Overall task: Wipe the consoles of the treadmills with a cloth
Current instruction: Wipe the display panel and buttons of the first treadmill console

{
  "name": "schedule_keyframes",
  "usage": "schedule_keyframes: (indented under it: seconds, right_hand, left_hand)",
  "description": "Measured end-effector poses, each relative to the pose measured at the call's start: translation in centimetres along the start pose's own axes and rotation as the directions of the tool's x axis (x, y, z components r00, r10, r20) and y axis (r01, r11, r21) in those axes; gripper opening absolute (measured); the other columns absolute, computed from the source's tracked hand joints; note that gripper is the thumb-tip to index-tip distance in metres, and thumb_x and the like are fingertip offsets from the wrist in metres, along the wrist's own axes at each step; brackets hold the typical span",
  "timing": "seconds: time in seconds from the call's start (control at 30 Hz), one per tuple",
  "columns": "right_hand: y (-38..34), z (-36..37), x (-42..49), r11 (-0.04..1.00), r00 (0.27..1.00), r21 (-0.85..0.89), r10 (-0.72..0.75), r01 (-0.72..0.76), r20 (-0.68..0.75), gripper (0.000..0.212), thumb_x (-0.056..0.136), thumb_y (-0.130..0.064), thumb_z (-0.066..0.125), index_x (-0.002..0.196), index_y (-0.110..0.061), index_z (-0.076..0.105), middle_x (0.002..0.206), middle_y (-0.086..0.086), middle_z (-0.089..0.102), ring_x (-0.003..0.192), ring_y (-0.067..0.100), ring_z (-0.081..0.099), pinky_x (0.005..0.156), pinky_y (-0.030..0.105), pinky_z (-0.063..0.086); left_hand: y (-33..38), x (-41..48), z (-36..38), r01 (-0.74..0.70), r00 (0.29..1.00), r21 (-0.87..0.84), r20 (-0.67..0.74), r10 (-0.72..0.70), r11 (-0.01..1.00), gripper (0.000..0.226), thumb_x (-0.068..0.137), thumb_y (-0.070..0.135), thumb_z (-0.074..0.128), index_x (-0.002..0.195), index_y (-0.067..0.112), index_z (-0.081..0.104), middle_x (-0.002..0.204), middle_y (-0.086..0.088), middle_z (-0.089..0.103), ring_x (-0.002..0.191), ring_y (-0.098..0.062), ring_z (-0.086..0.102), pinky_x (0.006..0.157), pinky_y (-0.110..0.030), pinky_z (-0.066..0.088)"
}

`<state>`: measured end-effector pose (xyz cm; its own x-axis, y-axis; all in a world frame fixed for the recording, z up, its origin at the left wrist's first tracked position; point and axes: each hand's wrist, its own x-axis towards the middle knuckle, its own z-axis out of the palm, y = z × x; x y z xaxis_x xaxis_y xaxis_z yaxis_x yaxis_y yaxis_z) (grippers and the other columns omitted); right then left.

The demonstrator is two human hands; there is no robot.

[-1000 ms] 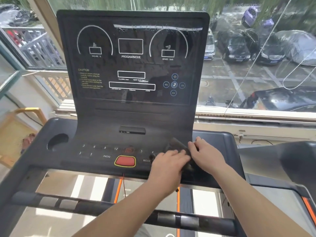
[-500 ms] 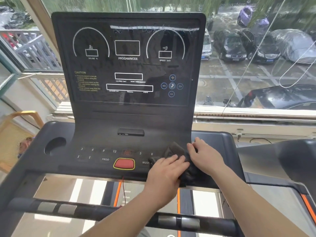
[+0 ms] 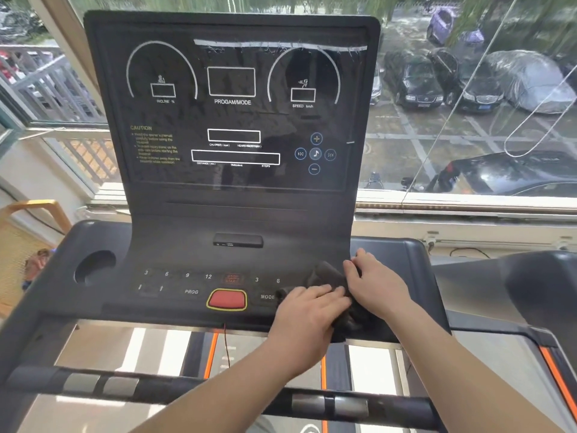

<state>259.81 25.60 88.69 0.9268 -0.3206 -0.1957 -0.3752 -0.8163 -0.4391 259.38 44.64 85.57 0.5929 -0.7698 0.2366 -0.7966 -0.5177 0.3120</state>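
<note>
1. A dark cloth (image 3: 324, 275) lies bunched on the right end of the treadmill console's (image 3: 237, 220) lower keypad, just right of the MODE label.
2. The left hand (image 3: 307, 310) presses down on the cloth's near side, fingers straight and held together.
3. The right hand (image 3: 376, 284) rests on the cloth's right edge with fingers bent. Whether it grips the fabric cannot be told.
4. A red button (image 3: 227, 300) ringed in yellow sits just left of the hands. A round cup recess (image 3: 93, 267) marks the console's far left.
5. A black handlebar (image 3: 187, 389) crosses beneath both forearms.
6. Beyond the window behind the console, parked cars (image 3: 412, 79) line a lot.
</note>
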Motion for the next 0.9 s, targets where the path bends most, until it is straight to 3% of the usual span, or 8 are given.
schedule_keyframes:
  seconds: [0.17,0.3,0.37,0.43,0.47,0.57,0.73,0.9]
  right_hand:
    - [0.0,0.2,0.0,0.999,1.000,0.024,0.022,-0.022,0.009,0.028,0.110,-0.045,0.033,0.092,-0.031,0.049,0.106,-0.003,0.061,0.086,0.016,0.065,0.080,0.042,0.055]
    - [-0.2,-0.5,0.1,0.996,0.995,0.041,0.080,-0.082,0.059,0.048,0.112,-0.041,0.031,0.140,-0.012,0.057,0.145,0.010,0.061,0.129,0.032,0.060,0.101,0.043,0.047]
    - [-0.1,-1.0,0.2,0.991,0.993,0.064,0.114,-0.115,0.016,0.049,0.110,-0.041,0.033,0.115,-0.010,0.071,0.122,0.011,0.073,0.116,0.037,0.064,0.100,0.044,0.050]
    - [-1.0,-1.2,0.0,0.988,0.985,0.068,0.142,-0.135,-0.098,0.048,0.106,-0.039,0.038,0.075,-0.011,0.062,0.081,0.005,0.068,0.083,0.033,0.064,0.078,0.043,0.055]
    - [-1.9,-1.0,-0.2,0.990,0.976,0.060,0.135,-0.127,-0.171,0.050,0.104,-0.039,0.041,0.066,-0.011,0.056,0.073,0.004,0.062,0.074,0.028,0.060,0.068,0.040,0.052]
    - [-6.3,0.5,-1.4,0.999,0.966,0.042,0.027,-0.017,-0.258,0.051,0.103,-0.042,0.049,0.061,-0.013,0.053,0.068,0.002,0.056,0.066,0.016,0.055,0.057,0.034,0.044]
    - [-14.1,4.4,-2.0,0.983,0.979,0.089,-0.150,0.163,-0.140,0.049,0.102,-0.045,0.056,0.061,-0.018,0.059,0.064,-0.002,0.059,0.064,0.012,0.058,0.058,0.032,0.050]
    - [-20.2,7.2,-1.1,0.976,0.984,0.123,-0.176,0.179,-0.033,0.052,0.100,-0.055,0.053,0.067,-0.015,0.062,0.069,-0.001,0.063,0.070,0.012,0.061,0.066,0.036,0.054]
  left_hand:
    - [-0.3,2.5,-1.6,0.130,0.991,-0.020,0.041,-0.129,0.991,0.041,0.090,0.019,0.056,0.130,0.031,0.059,0.128,0.014,0.069,0.116,-0.017,0.063,0.087,-0.037,0.047]
    - [-0.2,4.0,-2.9,0.158,0.974,0.081,0.152,-0.169,0.984,0.046,0.092,0.020,0.065,0.136,0.030,0.054,0.133,0.009,0.065,0.116,-0.024,0.058,0.086,-0.042,0.044]
    - [-1.2,4.2,-4.7,0.165,0.962,0.105,0.201,-0.183,0.981,0.043,0.094,0.021,0.065,0.133,0.032,0.053,0.131,0.006,0.065,0.117,-0.025,0.056,0.090,-0.045,0.046]
    - [-2.9,3.6,-6.6,0.223,0.946,0.079,0.223,-0.235,0.972,0.034,0.095,0.021,0.063,0.126,0.033,0.056,0.125,0.004,0.066,0.116,-0.026,0.057,0.092,-0.046,0.049]
    - [-4.0,2.9,-7.4,0.260,0.939,0.045,0.221,-0.264,0.965,0.029,0.095,0.022,0.060,0.122,0.033,0.057,0.121,0.004,0.067,0.114,-0.025,0.057,0.091,-0.046,0.050]
    - [-7.6,0.0,-9.3,0.353,0.923,-0.063,0.188,-0.336,0.933,0.021,0.096,0.030,0.053,0.116,0.035,0.058,0.109,0.004,0.067,0.110,-0.024,0.059,0.090,-0.043,0.052]
    - [-13.9,-5.2,-12.4,0.460,0.883,-0.108,0.161,-0.441,0.881,0.028,0.093,0.034,0.051,0.120,0.040,0.055,0.108,0.008,0.067,0.106,-0.022,0.060,0.092,-0.044,0.053]
    - [-21.0,-9.6,-14.5,0.632,0.774,-0.170,0.093,-0.626,0.756,0.036,0.097,0.039,0.051,0.133,0.042,0.052,0.116,0.003,0.064,0.105,-0.025,0.062,0.094,-0.043,0.054]
